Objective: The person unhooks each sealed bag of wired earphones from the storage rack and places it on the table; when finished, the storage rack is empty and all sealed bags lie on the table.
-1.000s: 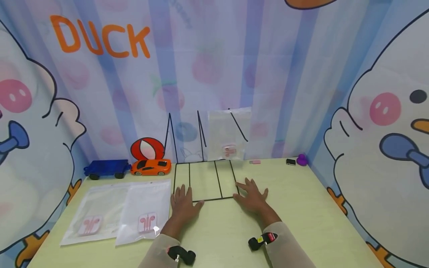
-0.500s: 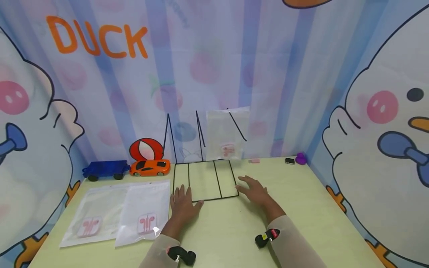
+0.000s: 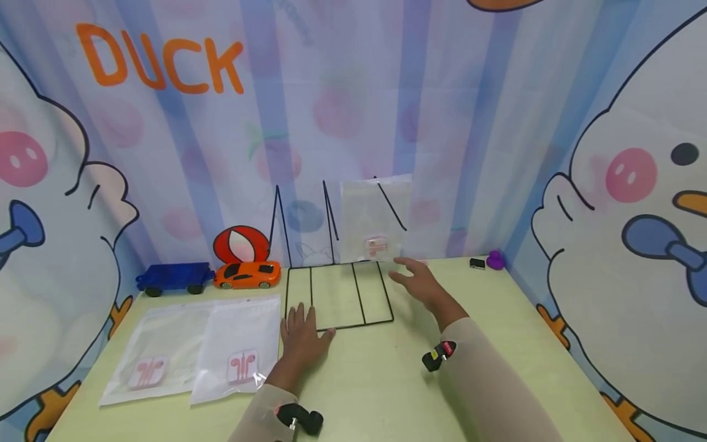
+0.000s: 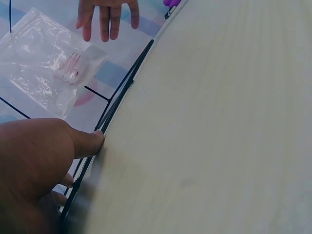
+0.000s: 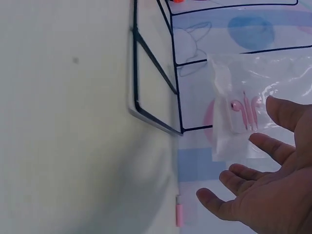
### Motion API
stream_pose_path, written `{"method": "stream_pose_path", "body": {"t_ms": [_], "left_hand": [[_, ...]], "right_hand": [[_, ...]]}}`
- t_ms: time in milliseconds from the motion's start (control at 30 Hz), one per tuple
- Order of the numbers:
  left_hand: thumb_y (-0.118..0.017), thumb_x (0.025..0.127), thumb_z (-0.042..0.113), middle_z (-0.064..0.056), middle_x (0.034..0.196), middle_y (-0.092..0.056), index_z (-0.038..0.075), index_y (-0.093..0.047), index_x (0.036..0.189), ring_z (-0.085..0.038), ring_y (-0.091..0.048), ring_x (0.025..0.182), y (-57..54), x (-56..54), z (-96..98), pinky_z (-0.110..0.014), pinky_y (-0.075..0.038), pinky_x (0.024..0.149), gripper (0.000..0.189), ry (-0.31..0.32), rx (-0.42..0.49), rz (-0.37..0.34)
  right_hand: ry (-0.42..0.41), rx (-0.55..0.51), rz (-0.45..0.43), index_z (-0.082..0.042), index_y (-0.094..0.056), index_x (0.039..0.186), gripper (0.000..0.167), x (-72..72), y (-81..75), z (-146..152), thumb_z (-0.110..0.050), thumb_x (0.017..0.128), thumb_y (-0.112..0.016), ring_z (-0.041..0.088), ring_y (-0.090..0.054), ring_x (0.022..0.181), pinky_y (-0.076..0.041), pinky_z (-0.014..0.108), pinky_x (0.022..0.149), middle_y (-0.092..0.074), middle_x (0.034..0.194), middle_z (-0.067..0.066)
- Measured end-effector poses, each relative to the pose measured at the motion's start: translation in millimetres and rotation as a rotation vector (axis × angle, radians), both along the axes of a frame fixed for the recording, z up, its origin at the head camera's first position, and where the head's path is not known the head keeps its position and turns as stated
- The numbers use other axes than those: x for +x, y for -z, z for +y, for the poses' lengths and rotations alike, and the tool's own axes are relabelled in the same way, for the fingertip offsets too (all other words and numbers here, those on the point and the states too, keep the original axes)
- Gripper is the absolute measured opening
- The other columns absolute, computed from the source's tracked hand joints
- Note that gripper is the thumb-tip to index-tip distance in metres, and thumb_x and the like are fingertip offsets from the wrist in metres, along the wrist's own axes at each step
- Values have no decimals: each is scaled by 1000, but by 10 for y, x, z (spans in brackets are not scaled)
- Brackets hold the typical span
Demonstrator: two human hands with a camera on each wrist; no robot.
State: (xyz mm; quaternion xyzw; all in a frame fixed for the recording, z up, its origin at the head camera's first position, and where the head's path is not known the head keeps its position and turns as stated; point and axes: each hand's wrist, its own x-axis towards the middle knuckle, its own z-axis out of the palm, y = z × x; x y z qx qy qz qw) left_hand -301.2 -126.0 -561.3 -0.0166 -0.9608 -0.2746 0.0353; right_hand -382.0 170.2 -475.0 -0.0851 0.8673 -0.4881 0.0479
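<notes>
A black wire display rack (image 3: 364,323) stands at the back of the table. A clear zip bag (image 3: 360,212) with pink earphones in a square case hangs from one of its upright hooks. My left hand (image 3: 302,337) rests at the front left corner of the rack's base, fingers extended, thumb (image 4: 92,141) against the front wire. My right hand (image 3: 422,285) is raised beside the base's right edge, below the hanging bag, fingers spread and holding nothing. In the right wrist view a small pink stick (image 5: 179,214) lies near the table's back edge; the hand hides it in the head view.
Two overlapping zip bags, the left one (image 3: 182,331) and the right one (image 3: 243,328), lie flat at left with earphone cases inside. Behind them stand a blue toy trailer (image 3: 177,276) and an orange toy car (image 3: 248,276). At back right sit a small black item (image 3: 477,264) and a purple duck (image 3: 495,261).
My right hand has lifted off the rack's front right corner and moved back toward the hanging bag and the table's rear edge. My left hand has stayed in place on the base.
</notes>
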Motion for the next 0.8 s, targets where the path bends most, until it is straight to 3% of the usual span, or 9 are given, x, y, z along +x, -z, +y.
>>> {"method": "stream_pose_path", "body": {"t_ms": [333,467,633,800], "left_hand": [[-70,103,41,-35,174,-29,-9,-42,161,-55,-21,164,-29,4,5,-75,-14,133,82,1,-2,4],[-70,102,41,-35,173,-30,-9,-42,161,-55,-22,164,-57,-2,0,-75,-13,133,81,3,0,12],[-68,103,42,-34,174,-29,-8,-42,162,-55,-21,165,-48,-3,7,-74,-13,133,82,2,-2,-2],[-70,102,41,-35,173,-30,-9,-42,161,-55,-22,164,-19,14,6,-74,-14,133,82,2,-10,2]], "right_hand": [[-16,-98,-17,-11,-48,164,59,-277,-177,81,-30,110,-65,45,-23,169,-29,68,132,-27,181,20],[-32,-151,-9,-7,-56,158,54,-345,-163,101,-25,109,-67,43,-28,167,-29,65,133,-35,178,19],[-11,-219,-31,-5,-66,149,46,-388,-107,114,-22,106,-70,42,-46,157,-35,64,131,-51,165,21],[-43,-247,-88,-9,-69,147,45,-403,-8,118,-23,105,-72,41,-46,158,-38,62,130,-46,172,16]]}}
